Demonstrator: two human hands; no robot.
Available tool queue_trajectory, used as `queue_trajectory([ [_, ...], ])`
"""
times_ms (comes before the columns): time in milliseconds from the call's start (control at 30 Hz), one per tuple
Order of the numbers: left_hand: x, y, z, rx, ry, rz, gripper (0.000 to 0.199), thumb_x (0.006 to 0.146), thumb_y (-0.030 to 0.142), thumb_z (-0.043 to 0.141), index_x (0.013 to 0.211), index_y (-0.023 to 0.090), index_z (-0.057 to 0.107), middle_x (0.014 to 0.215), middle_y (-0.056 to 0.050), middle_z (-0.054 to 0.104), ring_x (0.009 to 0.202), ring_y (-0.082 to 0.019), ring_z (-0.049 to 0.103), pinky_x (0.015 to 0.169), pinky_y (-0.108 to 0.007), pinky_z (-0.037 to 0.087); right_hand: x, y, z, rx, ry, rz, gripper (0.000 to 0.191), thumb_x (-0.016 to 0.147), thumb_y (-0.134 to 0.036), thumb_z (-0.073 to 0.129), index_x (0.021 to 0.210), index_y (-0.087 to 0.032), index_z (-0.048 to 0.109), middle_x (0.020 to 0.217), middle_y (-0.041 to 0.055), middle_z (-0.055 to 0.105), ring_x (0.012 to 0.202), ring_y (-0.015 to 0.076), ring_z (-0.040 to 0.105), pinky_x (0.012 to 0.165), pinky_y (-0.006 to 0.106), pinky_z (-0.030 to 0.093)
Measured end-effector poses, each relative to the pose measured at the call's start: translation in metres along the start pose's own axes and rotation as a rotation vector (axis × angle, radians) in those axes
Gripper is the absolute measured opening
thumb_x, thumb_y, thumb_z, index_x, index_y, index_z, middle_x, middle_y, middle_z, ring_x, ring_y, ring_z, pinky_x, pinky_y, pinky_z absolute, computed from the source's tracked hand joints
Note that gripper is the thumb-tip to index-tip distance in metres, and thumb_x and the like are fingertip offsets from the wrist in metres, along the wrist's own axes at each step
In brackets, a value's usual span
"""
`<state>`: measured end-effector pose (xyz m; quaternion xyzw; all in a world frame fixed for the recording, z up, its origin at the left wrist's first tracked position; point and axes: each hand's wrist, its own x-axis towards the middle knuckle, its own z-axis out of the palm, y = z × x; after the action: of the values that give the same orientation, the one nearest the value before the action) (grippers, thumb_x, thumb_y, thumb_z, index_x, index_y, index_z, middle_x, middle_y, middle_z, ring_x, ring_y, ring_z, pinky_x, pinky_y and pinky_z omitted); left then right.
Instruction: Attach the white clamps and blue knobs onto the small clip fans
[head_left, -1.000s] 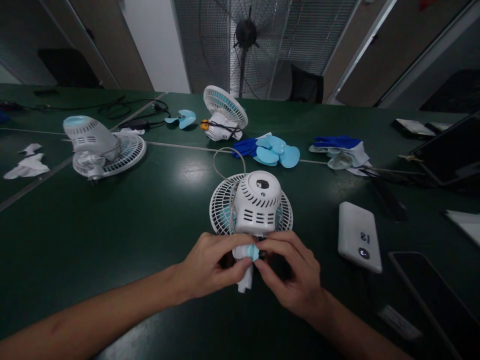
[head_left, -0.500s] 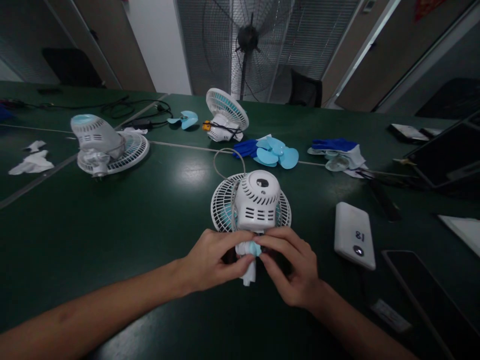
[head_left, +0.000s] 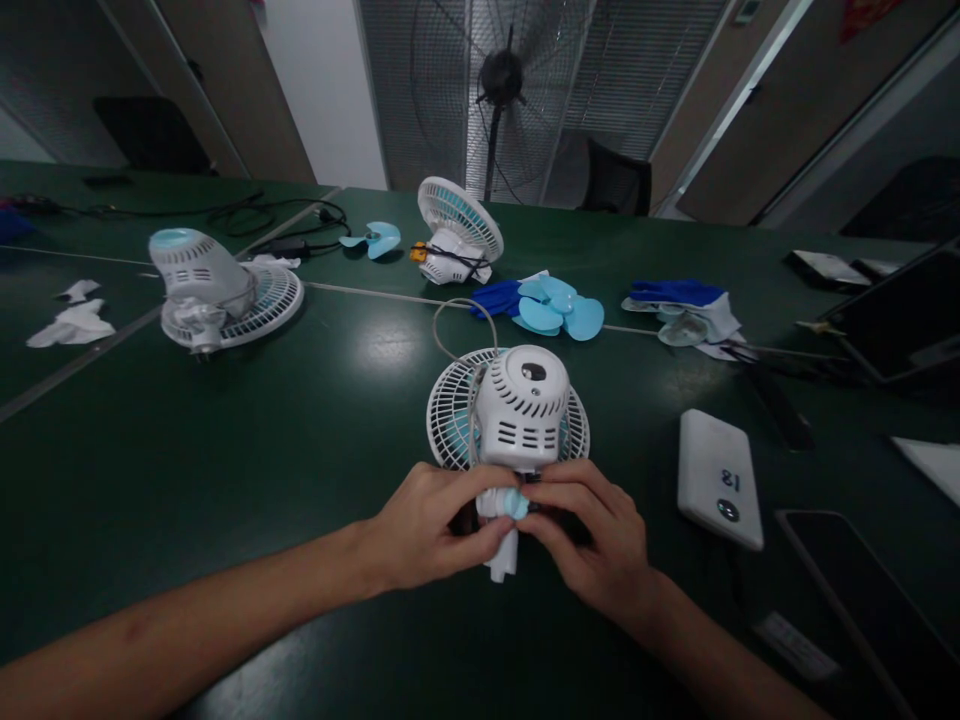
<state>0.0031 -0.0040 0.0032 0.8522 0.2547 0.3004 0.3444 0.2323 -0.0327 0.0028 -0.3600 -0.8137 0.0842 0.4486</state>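
A small white fan (head_left: 523, 412) lies grille down on the table right in front of me, its vented motor housing facing up. A white bracket (head_left: 504, 558) juts from it toward me. My left hand (head_left: 431, 525) is closed, thumb and fingers pinching the bracket's joint. From the other side my right hand (head_left: 600, 530) pinches a light-blue knob (head_left: 515, 503) at that joint. The fingertips of both hands nearly meet there and hide part of the joint. A thin grey cable (head_left: 459, 300) loops up behind the fan.
Another white fan (head_left: 195, 275) lies at left, and a third fan (head_left: 454, 240) sits at the back. Blue fan blades (head_left: 559, 308) and gloves (head_left: 675, 300) lie beyond my hands. To the right are a white power bank (head_left: 718, 475) and a dark phone (head_left: 847, 590).
The view has shifted slightly, moving everything a little to the right. Both hands stay at the joint; the right fingers have shifted slightly around the blue knob.
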Motion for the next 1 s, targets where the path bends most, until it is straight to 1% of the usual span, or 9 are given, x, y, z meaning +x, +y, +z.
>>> queue_trajectory([
  [67, 0.000, 0.000, 0.001, -0.002, -0.012, -0.005, 0.027, 0.099, 0.031, 0.057, 0.122, 0.018, 0.056, 0.077, 0.001, 0.066, 0.057, -0.010, 0.061, 0.053, -0.021, 0.046, 0.002, -0.005, 0.004, 0.021, 0.033, 0.049, 0.005, 0.092, -0.018, 0.069, 0.094, -0.020, 0.064, 0.084, 0.0011, 0.065, 0.073, 0.0129, 0.065, 0.061, 0.024, 0.052],
  [267, 0.001, 0.000, 0.002, 0.001, -0.006, -0.004, 0.025, 0.098, 0.031, 0.059, 0.120, 0.019, 0.056, 0.075, 0.003, 0.063, 0.056, -0.009, 0.059, 0.051, -0.019, 0.043, 0.006, -0.019, 0.005, 0.043, 0.035, 0.172, 0.024, 0.094, -0.015, 0.060, 0.072, -0.021, 0.054, 0.064, -0.0042, 0.054, 0.054, 0.0094, 0.053, 0.050, 0.024, 0.042],
  [333, 0.001, 0.001, 0.001, -0.014, -0.010, -0.010, 0.024, 0.098, 0.031, 0.058, 0.119, 0.019, 0.057, 0.074, 0.003, 0.062, 0.055, -0.008, 0.058, 0.050, -0.019, 0.042, 0.006, -0.017, -0.001, 0.044, 0.030, 0.116, 0.017, 0.093, -0.012, 0.058, 0.078, -0.020, 0.057, 0.068, -0.0023, 0.059, 0.057, 0.0107, 0.057, 0.052, 0.025, 0.044],
  [400, 0.001, 0.001, 0.000, -0.029, -0.013, -0.014, 0.024, 0.098, 0.031, 0.057, 0.118, 0.019, 0.057, 0.073, 0.003, 0.061, 0.053, -0.009, 0.057, 0.049, -0.020, 0.041, 0.004, -0.011, -0.006, 0.017, 0.019, 0.001, 0.011, 0.091, -0.011, 0.058, 0.096, -0.019, 0.064, 0.081, 0.0021, 0.067, 0.068, 0.0137, 0.065, 0.057, 0.027, 0.050],
  [467, 0.001, 0.001, -0.001, -0.033, -0.014, -0.014, 0.024, 0.098, 0.031, 0.056, 0.119, 0.018, 0.056, 0.073, 0.002, 0.062, 0.054, -0.009, 0.058, 0.049, -0.021, 0.041, 0.002, -0.003, -0.009, -0.026, -0.022, -0.093, 0.025, 0.092, -0.011, 0.059, 0.115, -0.019, 0.064, 0.094, 0.0047, 0.071, 0.079, 0.0149, 0.069, 0.062, 0.027, 0.053],
  [500, 0.001, 0.001, -0.001, -0.031, -0.015, -0.012, 0.025, 0.098, 0.031, 0.056, 0.120, 0.018, 0.056, 0.074, 0.002, 0.063, 0.054, -0.010, 0.058, 0.050, -0.021, 0.042, 0.001, 0.001, -0.010, -0.037, -0.041, -0.111, 0.028, 0.093, -0.011, 0.059, 0.119, -0.021, 0.064, 0.097, 0.0046, 0.071, 0.081, 0.0144, 0.070, 0.063, 0.026, 0.054],
  [600, 0.000, 0.000, -0.001, -0.019, -0.017, -0.009, 0.026, 0.098, 0.030, 0.056, 0.121, 0.018, 0.056, 0.075, 0.001, 0.064, 0.057, -0.010, 0.060, 0.052, -0.021, 0.044, 0.000, 0.008, -0.009, -0.025, -0.063, -0.112, 0.026, 0.095, -0.013, 0.060, 0.118, -0.024, 0.065, 0.099, 0.0028, 0.071, 0.082, 0.0126, 0.070, 0.065, 0.023, 0.056],
  [833, -0.001, 0.000, -0.001, -0.036, -0.006, -0.009, 0.026, 0.099, 0.030, 0.055, 0.122, 0.017, 0.055, 0.072, 0.002, 0.062, 0.053, -0.010, 0.058, 0.049, -0.021, 0.042, 0.000, 0.010, -0.007, 0.019, -0.097, -0.102, 0.023, 0.096, -0.017, 0.062, 0.119, -0.021, 0.064, 0.104, 0.0049, 0.072, 0.091, 0.0148, 0.071, 0.070, 0.025, 0.057],
  [1000, -0.001, -0.001, 0.000, -0.005, 0.005, 0.033, 0.027, 0.098, 0.030, 0.057, 0.122, 0.018, 0.056, 0.074, 0.001, 0.064, 0.056, -0.011, 0.060, 0.052, -0.022, 0.044, 0.001, 0.004, -0.003, -0.015, -0.057, -0.031, 0.007, 0.096, -0.025, 0.066, 0.101, -0.020, 0.066, 0.093, 0.0025, 0.070, 0.079, 0.0125, 0.069, 0.066, 0.023, 0.053],
])
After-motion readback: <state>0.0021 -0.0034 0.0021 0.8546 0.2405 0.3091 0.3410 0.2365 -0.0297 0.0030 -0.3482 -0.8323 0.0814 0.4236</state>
